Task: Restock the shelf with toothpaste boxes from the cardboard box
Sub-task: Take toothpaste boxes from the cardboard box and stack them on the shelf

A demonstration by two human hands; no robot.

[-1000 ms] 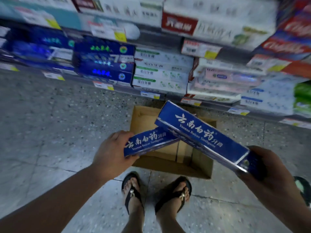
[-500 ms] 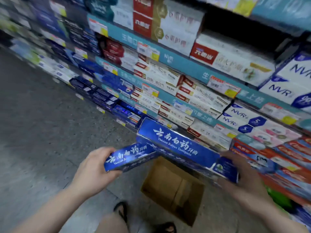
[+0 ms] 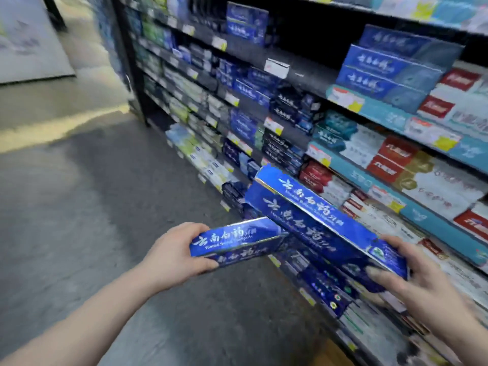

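Note:
My left hand (image 3: 175, 256) grips a blue toothpaste box (image 3: 237, 240) with white lettering by its left end, held level in front of me. My right hand (image 3: 420, 281) holds the near end of a stack of two longer blue toothpaste boxes (image 3: 317, 217), which slant up and away to the left toward the shelf (image 3: 422, 217). The left box's far end nearly meets the stack. A brown corner of the cardboard box (image 3: 334, 352) shows at the bottom edge, by the shelf's foot.
The shelving runs along the right, packed with blue, white, red and green toothpaste boxes and price tags. A dark gap (image 3: 311, 43) sits on an upper shelf beside matching blue boxes (image 3: 383, 72). Grey floor (image 3: 79, 207) stretches left, with a yellow stripe farther off.
The view has swung up and left, from the cardboard box and my feet to the shelves. Both hands have risen with their boxes, still held the same way.

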